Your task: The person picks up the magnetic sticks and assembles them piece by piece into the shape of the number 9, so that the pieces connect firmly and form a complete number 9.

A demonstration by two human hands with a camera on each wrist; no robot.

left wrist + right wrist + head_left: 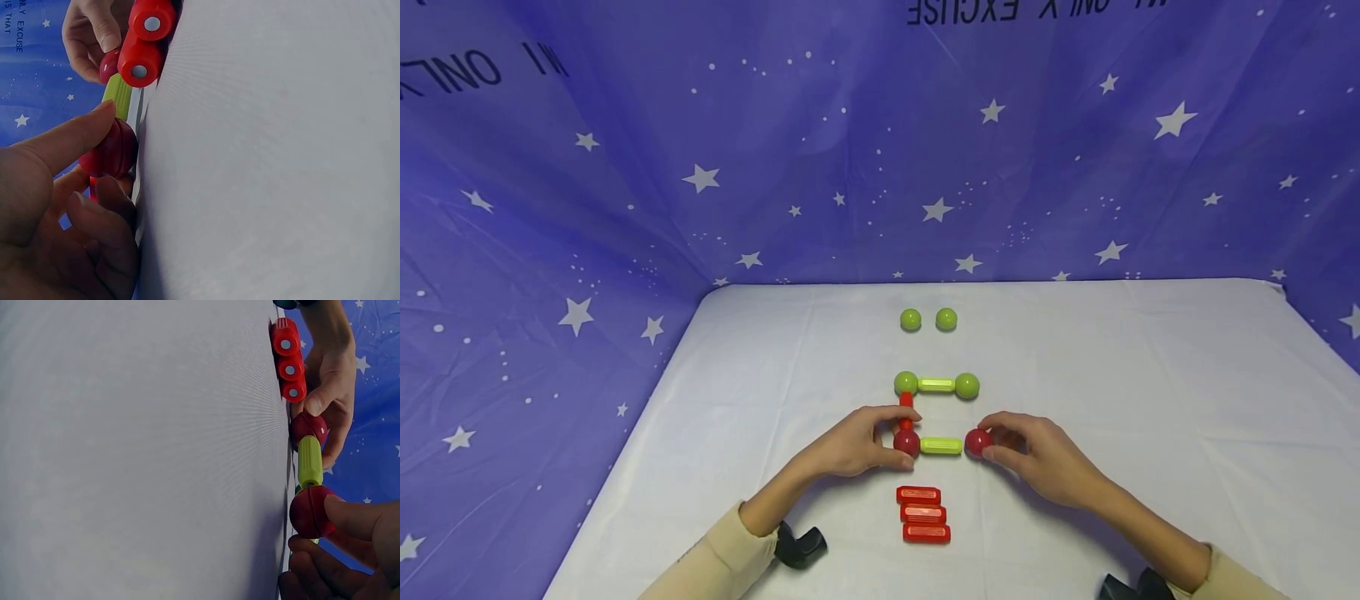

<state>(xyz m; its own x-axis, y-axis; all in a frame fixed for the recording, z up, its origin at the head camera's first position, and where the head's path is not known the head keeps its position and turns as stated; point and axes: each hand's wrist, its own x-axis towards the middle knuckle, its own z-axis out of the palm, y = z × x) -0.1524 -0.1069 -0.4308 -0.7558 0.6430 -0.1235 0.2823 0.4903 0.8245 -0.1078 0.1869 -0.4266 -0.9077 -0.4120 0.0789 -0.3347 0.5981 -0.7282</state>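
A red ball [906, 443] sits between the thumb and fingers of my left hand [857, 442], which grips it at the corner of a joined shape. From that ball a red rod [906, 408] runs back to a green ball [906, 382], and a yellow-green rod [941, 446] points right. My right hand [1037, 454] pinches a second red ball [978, 442] at the right end of this rod. In the head view a narrow gap shows there; in the right wrist view the ball [311, 512] looks close to the rod's end.
Behind, another yellow-green rod [936, 385] links the corner green ball to a second green ball [967, 386]. Two loose green balls [928, 320] lie farther back. Several red rods [923, 513] lie side by side in front, with metallic discs on their ends. A white cloth covers the table [1112, 358].
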